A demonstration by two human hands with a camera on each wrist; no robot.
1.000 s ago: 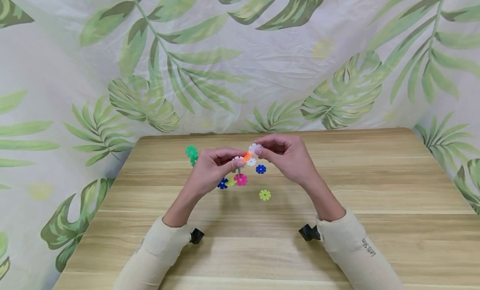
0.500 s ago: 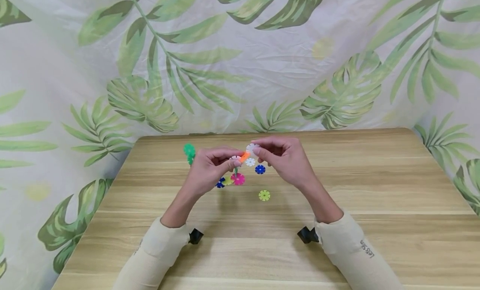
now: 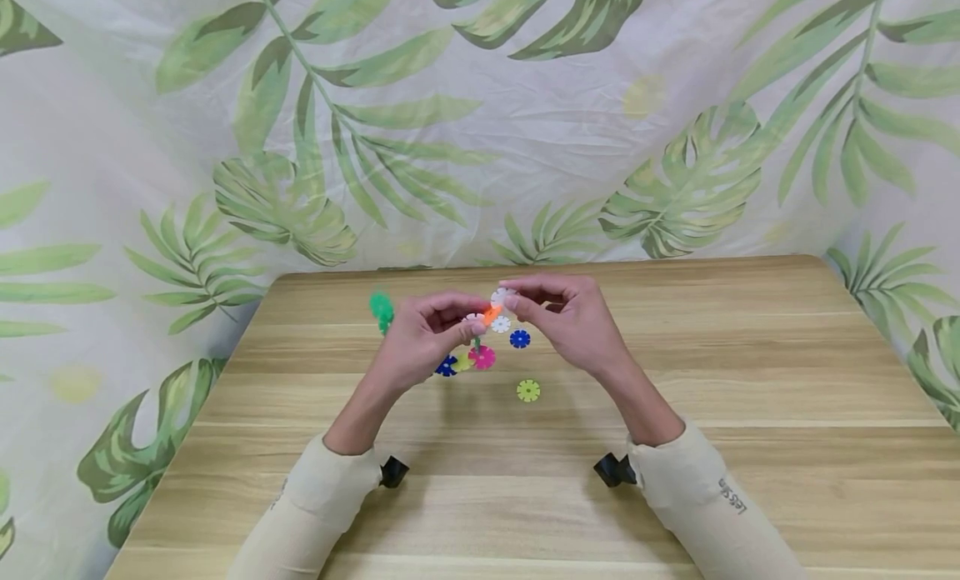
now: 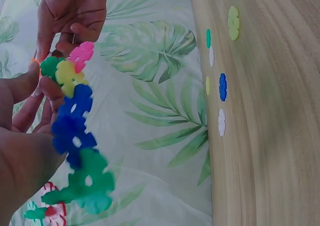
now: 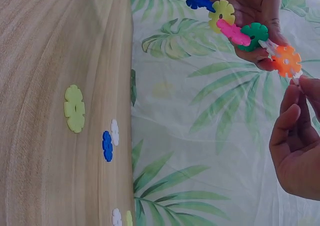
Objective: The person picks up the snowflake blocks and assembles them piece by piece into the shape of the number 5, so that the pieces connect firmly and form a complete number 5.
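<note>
Left hand [image 3: 424, 337], grip clamped on disc chain [image 4: 64, 128]; right hand [image 3: 576, 323], grip clamped on white disc [image 3: 499, 297]. Lime disc [image 3: 528, 391], on worktop [image 3: 487, 513].

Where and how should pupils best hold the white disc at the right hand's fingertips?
Probably by the rim farthest from the orange disc, coming from the right: the white disc is thin and flat, so a pinch across its faces there leaves the notched edge opposite uncovered.
</note>
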